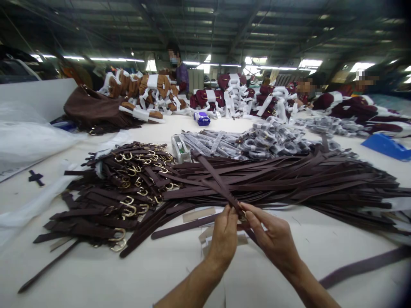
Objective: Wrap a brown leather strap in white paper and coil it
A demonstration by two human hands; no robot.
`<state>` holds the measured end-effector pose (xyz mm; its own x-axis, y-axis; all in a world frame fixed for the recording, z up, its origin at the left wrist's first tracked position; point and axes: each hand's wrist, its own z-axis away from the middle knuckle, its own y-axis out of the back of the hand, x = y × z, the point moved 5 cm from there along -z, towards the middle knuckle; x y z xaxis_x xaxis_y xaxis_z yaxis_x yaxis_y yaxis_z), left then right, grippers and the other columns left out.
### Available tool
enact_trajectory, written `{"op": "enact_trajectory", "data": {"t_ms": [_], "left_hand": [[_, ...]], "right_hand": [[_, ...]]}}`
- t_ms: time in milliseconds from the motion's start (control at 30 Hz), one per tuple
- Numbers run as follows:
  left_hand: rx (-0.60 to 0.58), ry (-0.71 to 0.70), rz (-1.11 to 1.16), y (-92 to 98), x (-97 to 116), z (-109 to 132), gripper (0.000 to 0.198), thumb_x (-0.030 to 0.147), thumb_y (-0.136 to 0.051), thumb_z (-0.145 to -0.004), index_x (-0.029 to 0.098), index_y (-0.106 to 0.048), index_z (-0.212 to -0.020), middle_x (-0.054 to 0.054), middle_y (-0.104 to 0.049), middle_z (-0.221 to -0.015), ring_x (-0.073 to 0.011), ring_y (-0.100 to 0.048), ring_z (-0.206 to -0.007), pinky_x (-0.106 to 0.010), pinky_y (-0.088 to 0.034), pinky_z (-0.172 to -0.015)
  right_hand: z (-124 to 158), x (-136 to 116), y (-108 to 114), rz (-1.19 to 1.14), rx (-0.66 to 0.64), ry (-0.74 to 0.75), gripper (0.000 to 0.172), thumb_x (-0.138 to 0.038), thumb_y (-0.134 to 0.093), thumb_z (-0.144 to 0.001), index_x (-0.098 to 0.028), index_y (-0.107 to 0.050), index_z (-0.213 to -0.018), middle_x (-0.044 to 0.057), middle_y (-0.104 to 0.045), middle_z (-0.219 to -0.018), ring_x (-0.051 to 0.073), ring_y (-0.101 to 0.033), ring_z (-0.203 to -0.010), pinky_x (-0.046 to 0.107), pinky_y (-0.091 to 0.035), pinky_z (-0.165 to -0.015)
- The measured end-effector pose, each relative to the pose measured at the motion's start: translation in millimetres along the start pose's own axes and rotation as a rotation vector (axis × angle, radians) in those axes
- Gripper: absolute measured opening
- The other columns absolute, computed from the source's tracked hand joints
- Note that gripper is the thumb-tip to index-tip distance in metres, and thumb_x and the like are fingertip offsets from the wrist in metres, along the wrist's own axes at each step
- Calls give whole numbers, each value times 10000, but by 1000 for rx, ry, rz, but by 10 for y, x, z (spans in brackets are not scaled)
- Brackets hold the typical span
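Both of my hands meet over the white table (pixel 269 273), gripping one dark brown leather strap (pixel 217 176). My left hand (pixel 224 233) is closed, with thumb and fingers pinching the strap. From the other side my right hand (pixel 271 233) pinches it too, beside a small bit of metal that the fingers partly hide. The strap's far part slants up and left over a wide pile of brown straps (pixel 282 182). Left of my hands lies a heap of strap ends with gold-coloured buckles (pixel 130 209). Pale card pieces (pixel 205 235) lie beneath my hands.
A tape dispenser (pixel 180 149) stands behind the straps, beside plastic-wrapped straps (pixel 269 139). A brown bag (pixel 93 107), tan bags (pixel 157 87) and maroon bags (pixel 207 99) sit farther back. A blue dispenser-like object (pixel 387 146) is at right. Several people (pixel 182 75) are beyond the table.
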<state>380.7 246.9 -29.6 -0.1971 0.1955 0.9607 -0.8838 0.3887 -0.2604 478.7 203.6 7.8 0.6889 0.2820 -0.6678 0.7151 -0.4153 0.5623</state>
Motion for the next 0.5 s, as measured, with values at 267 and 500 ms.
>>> {"op": "enact_trajectory", "data": {"t_ms": [267,500], "left_hand": [[21,-105,-105,-77,123,136,377,417,-382,-904,146,-612,-1031,-76,-628,-958,-195,-559,-904,-296,-435,-833],[26,-125,106,-130,94,60,279,344,-530,-851,169,-543,-1069,-33,-612,-851,-138,-553,-771,-237,-437,-721]], "right_hand": [[-446,-253,48,-221,-200,-85,282,-258,-590,-801,-230,-591,-1082,-9,-646,-899,134,-587,-789,234,-474,-739],[-253,-130,156,-625,-137,-376,224,-408,-537,-851,-197,-598,-897,-50,-488,-496,76,-425,-429,192,-339,-419]]}}
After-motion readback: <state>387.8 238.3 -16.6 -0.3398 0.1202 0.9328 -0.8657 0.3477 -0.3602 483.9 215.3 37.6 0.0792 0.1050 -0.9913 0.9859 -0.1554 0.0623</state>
